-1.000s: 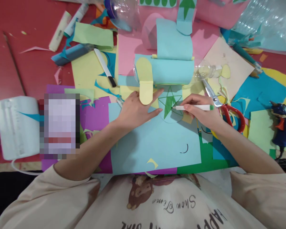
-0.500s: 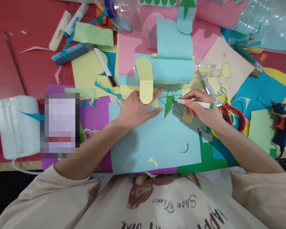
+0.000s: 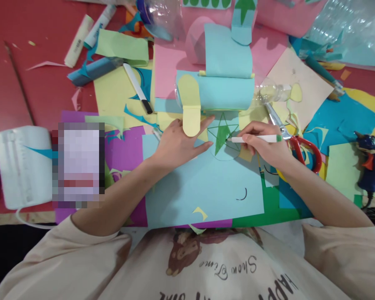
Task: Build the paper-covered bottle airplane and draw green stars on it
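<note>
A white marker (image 3: 262,138) with a green end is pinched in my right hand (image 3: 264,143), its tip touching a star (image 3: 221,135) drawn in green inside a circle. The star's middle and lower left are filled green. Beneath it lies a light blue sheet (image 3: 203,183) with a short black curve near its lower right. My left hand (image 3: 183,143) lies on this sheet left of the star, fingers spread. A pale yellow rounded strip (image 3: 191,121) hangs over the back of that hand from a bottle wrapped in light blue paper (image 3: 225,92).
Red-handled scissors (image 3: 306,154) lie right of my right hand. A glue gun (image 3: 371,162) is at the far right. A black-capped marker (image 3: 137,87), paper scraps and other markers surround the sheet. A white box-like device (image 3: 25,166) stands at the left.
The marker tip has moved slightly down and left within the star, and my right hand has shifted a little with it. My left hand stays in place.
</note>
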Demonstrator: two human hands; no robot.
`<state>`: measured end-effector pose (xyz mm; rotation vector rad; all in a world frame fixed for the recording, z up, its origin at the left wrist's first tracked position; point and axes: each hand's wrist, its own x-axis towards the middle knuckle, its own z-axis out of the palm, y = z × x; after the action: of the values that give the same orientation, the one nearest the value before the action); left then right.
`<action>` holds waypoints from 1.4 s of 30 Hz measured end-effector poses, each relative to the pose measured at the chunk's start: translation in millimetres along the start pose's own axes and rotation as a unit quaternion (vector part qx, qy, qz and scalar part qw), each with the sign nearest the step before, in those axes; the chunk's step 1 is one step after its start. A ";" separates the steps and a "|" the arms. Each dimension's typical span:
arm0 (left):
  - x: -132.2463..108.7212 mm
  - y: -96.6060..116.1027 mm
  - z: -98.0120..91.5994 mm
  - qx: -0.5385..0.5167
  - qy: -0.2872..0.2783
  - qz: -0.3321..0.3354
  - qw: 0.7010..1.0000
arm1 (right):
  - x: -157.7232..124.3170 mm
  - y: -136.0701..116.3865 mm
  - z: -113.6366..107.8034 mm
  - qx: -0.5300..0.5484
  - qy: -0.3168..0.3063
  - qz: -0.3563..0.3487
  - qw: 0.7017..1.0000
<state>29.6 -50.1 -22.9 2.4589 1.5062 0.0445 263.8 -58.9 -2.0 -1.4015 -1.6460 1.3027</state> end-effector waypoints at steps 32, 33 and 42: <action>0.3 0.6 -2.0 0.007 -0.002 -0.001 1.000 | -1.2 -0.5 0.0 0.005 0.035 0.002 0.999; 0.5 0.7 -2.0 0.009 -0.003 -0.001 1.000 | -1.1 -0.3 0.0 0.005 0.038 0.003 0.999; 0.9 0.1 -1.2 0.020 -0.005 -0.002 1.000 | -1.1 0.8 -0.1 0.015 0.035 0.009 0.999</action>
<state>29.9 -49.1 -21.8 2.4839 1.5213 0.0031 264.5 -60.0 -2.6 -1.4300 -1.5656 1.2684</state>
